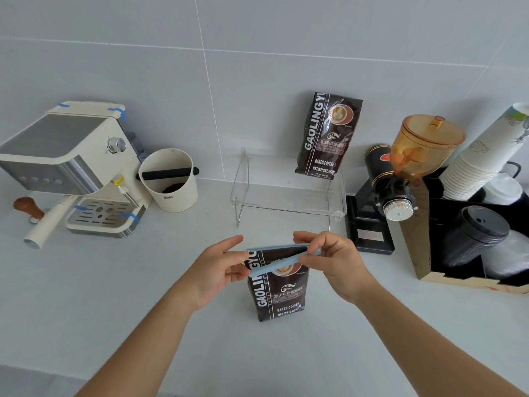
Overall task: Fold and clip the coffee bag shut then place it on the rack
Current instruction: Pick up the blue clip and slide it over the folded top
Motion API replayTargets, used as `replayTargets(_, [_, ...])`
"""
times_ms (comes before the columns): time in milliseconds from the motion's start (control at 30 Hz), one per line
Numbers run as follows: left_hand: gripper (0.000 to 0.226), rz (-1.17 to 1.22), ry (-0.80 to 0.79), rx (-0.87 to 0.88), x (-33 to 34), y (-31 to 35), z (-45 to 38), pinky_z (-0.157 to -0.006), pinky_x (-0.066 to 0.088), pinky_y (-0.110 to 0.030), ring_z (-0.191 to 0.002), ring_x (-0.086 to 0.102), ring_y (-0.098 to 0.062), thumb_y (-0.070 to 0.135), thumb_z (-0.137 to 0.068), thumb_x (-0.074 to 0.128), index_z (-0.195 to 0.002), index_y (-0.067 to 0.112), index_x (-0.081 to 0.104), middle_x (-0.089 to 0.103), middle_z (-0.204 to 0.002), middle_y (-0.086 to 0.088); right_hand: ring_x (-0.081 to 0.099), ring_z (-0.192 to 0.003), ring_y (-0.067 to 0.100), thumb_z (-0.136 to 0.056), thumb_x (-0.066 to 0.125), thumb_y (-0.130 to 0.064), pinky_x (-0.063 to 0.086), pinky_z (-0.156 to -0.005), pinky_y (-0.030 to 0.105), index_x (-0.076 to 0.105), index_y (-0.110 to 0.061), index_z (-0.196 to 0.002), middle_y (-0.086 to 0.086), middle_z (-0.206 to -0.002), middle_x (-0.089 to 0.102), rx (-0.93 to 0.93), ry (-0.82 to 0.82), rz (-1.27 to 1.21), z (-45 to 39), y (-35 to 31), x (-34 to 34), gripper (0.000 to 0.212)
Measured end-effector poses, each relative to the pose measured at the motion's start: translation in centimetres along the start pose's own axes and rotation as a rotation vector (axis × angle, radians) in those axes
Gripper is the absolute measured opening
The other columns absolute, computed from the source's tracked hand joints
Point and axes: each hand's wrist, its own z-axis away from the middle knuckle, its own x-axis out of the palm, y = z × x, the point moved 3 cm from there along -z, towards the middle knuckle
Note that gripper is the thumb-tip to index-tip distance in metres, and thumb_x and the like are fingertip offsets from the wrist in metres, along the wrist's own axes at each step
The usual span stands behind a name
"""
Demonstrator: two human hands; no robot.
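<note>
1. The coffee bag [276,293] stands upright on the desk [114,296], near the middle of its front edge, its printed face toward the camera.
2. A pale blue clip [279,260] sits at the top of the bag. It is open: one bar runs along the top edge, the other slants down across the front face to the left.
3. The left hand [219,270] is at the bag's upper left corner, fingers loosely curled, thumb and fingertips closed on the free end of the slanted bar and the bag's edge.
4. The right hand [332,259] pinches the hinged end of the clip at the bag's upper right corner between thumb and forefinger, the other fingers curled.
5. The clear rack [289,193] stands behind the bag, toward the desk's back edge by the wall. A second coffee bag [329,136] stands on its right part, leaning against the wall.
6. To the left, along the back edge, are an espresso machine [71,164] and a white knock box [169,180].
7. To the right are a grinder [400,179] and a black box of stacked cups [481,156] and lids [475,233].
</note>
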Motion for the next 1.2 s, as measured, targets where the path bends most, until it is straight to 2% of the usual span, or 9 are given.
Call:
replayTargets(167, [0.043,0.034,-0.020,-0.082,0.1,0.5,0.1,-0.065,0.057,-0.030,-0.060,0.067,-0.017,0.003,-0.089,0.062,-0.131,0.005,0.054,0.073,-0.072,-0.006,0.067,-0.109,0.019,-0.074,0.062,0.027,0.057,-0.073,0.029,0.065,-0.017,-0.059,0.004,-0.111,0.075,-0.007,-0.017,-0.005,0.1,0.3,0.3,0.046])
replayTargets(433, [0.017,0.050,-0.054,-0.155,-0.1,0.8,0.2,-0.067,0.061,-0.029,-0.066,0.073,-0.018,0.003,-0.089,0.061,-0.103,0.006,0.070,0.078,-0.083,-0.010,0.066,-0.111,0.020,-0.075,0.060,0.027,0.056,-0.075,0.028,0.064,-0.018,-0.058,0.005,-0.113,0.074,-0.021,-0.018,-0.051,0.2,0.5,-0.1,0.049])
replayTargets(567, [0.014,0.061,-0.048,-0.162,-0.2,0.9,0.2,-0.067,0.062,-0.030,-0.067,0.074,-0.019,0.003,-0.089,0.061,-0.099,0.004,0.071,0.078,-0.085,-0.012,0.066,-0.111,0.019,-0.080,0.059,0.024,0.056,-0.075,0.025,0.064,-0.016,-0.070,0.006,-0.113,0.074,0.010,-0.043,-0.037,0.3,0.6,-0.2,0.042])
replayTargets(700, [0.018,0.072,-0.028,-0.152,-0.3,0.7,0.3,-0.072,0.062,-0.032,-0.070,0.074,-0.019,0.005,-0.089,0.062,-0.106,0.002,0.066,0.077,-0.086,-0.013,0.071,-0.098,0.016,-0.083,0.069,0.005,0.058,-0.077,0.025,0.066,-0.024,-0.104,-0.001,-0.109,0.075,0.045,-0.083,0.288,0.5,-0.1,-0.8,0.036])
replayTargets(767, [0.017,0.086,-0.033,-0.148,-0.1,0.7,0.4,-0.070,0.062,-0.032,-0.070,0.074,-0.020,0.004,-0.089,0.063,-0.106,0.001,0.066,0.077,-0.087,-0.014,0.069,-0.095,0.010,-0.080,0.077,-0.013,0.058,-0.080,0.027,0.068,-0.032,-0.108,-0.012,-0.103,0.073,0.009,-0.069,0.635,0.4,-0.8,-1.3,0.035])
replayTargets(867, [0.014,0.100,-0.026,-0.133,0.0,0.7,0.6,-0.065,0.061,-0.029,-0.071,0.074,-0.021,0.003,-0.089,0.063,-0.102,0.001,0.066,0.077,-0.090,-0.016,0.063,-0.082,0.007,-0.077,0.080,-0.026,0.054,-0.069,0.023,0.071,-0.022,-0.112,-0.016,-0.090,0.066,-0.122,-0.087,0.929,0.2,-2.0,-1.4,0.036])
replayTargets(967, [0.010,0.074,-0.030,-0.119,0.0,0.8,0.6,-0.067,0.061,-0.029,-0.071,0.072,-0.020,0.003,-0.089,0.063,-0.098,0.003,0.066,0.076,-0.087,-0.014,0.060,-0.080,-0.001,-0.077,0.080,-0.026,0.049,-0.063,0.014,0.073,-0.018,-0.111,-0.019,-0.086,0.066,-0.147,-0.105,0.948,0.1,-2.3,-1.3,0.036])
replayTargets(1100, [0.006,0.070,-0.039,-0.104,0.0,0.5,0.7,-0.071,0.059,-0.027,-0.067,0.065,-0.017,0.003,-0.089,0.062,-0.092,0.007,0.066,0.072,-0.079,-0.009,0.063,-0.077,0.008,-0.073,0.082,-0.029,0.055,-0.066,0.023,0.076,-0.025,-0.105,-0.017,-0.085,0.072,-0.118,-0.003,0.894,0.2,-2.2,-1.5,0.032])
replayTargets(1200, [0.011,0.095,-0.050,-0.097,-0.1,0.3,0.8,-0.071,0.059,-0.027,-0.068,0.066,-0.016,0.004,-0.089,0.061,-0.094,0.009,0.070,0.072,-0.080,-0.008,0.061,-0.075,0.008,-0.071,0.083,-0.029,0.054,-0.064,0.021,0.076,-0.030,-0.103,-0.020,-0.081,0.071,-0.140,0.020,0.883,0.2,-2.1,-1.0,0.033])
